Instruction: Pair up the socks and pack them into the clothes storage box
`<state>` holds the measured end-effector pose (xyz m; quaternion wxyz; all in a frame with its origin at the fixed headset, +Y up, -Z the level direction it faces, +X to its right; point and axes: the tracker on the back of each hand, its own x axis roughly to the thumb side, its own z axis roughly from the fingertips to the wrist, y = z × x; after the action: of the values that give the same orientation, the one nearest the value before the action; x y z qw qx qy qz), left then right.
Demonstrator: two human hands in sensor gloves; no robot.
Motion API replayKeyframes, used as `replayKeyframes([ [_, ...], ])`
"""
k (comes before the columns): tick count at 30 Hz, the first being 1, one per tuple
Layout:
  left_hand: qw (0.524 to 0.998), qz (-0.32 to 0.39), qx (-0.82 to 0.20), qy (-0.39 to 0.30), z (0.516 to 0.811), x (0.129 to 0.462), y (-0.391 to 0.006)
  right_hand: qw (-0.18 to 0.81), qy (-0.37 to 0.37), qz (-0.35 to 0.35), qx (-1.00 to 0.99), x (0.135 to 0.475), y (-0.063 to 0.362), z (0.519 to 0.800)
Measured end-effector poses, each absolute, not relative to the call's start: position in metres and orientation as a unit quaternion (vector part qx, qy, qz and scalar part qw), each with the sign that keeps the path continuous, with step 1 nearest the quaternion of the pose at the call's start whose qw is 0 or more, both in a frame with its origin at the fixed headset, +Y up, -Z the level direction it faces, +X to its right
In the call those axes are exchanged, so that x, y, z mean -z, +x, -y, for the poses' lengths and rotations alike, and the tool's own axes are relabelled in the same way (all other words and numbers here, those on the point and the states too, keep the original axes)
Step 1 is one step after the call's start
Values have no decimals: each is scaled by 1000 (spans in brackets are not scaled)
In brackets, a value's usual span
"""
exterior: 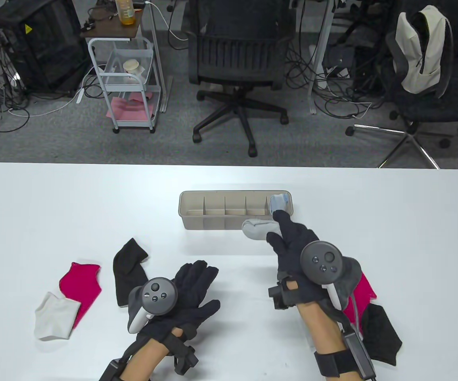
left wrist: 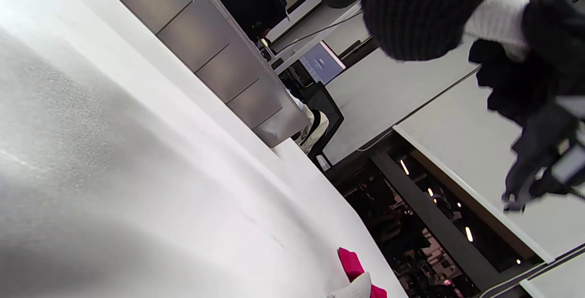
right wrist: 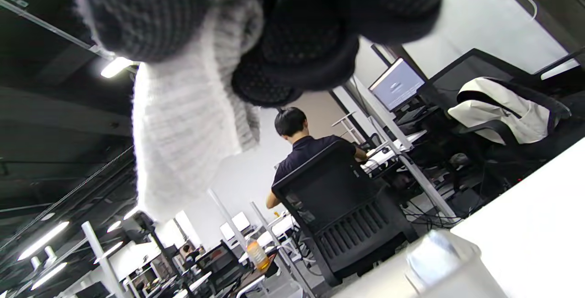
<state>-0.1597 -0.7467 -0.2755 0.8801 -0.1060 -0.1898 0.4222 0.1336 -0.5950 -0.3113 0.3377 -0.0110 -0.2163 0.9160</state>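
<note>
A beige storage box (exterior: 213, 222) with several compartments stands mid-table; its rightmost compartment holds a rolled blue-grey sock pair (exterior: 280, 201). My right hand (exterior: 277, 229) grips a grey sock bundle (exterior: 255, 229) just in front of the box's right end; in the right wrist view the bundle (right wrist: 183, 129) hangs below my curled fingers (right wrist: 297, 37). My left hand (exterior: 201, 285) lies flat and open on the table, holding nothing. A black sock (exterior: 127, 268), a pink sock (exterior: 82, 285) and a white sock (exterior: 54, 315) lie to its left.
Another pink sock (exterior: 366, 291) and a black sock (exterior: 381, 333) lie under my right forearm near the front edge. Office chairs (exterior: 236, 59) and a small cart (exterior: 127, 79) stand beyond the table's far edge. The box's other compartments hold nothing.
</note>
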Motion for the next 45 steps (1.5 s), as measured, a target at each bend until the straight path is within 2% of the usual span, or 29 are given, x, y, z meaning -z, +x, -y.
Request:
replayKeyframes([
  [8,883,197,-414,-95,747,271,-153,331,-80,182,-922,372,123,562],
  [15,882,185,-421,-106,750,273,-153,293,-106,163,-936,422,101,558],
  [23,878,173,-435,-101,748,274,-156,205,-125,130,-962,465,76,592],
  [29,879,166,-434,-107,751,276,-157,138,-155,89,-974,485,76,644],
  [35,879,162,-435,-109,750,276,-156,107,-146,45,-982,492,75,688],
  [41,878,156,-439,-114,751,277,-158,83,-148,-3,-985,494,68,704],
  [45,874,151,-448,-111,750,278,-160,76,-123,26,-989,487,72,695],
])
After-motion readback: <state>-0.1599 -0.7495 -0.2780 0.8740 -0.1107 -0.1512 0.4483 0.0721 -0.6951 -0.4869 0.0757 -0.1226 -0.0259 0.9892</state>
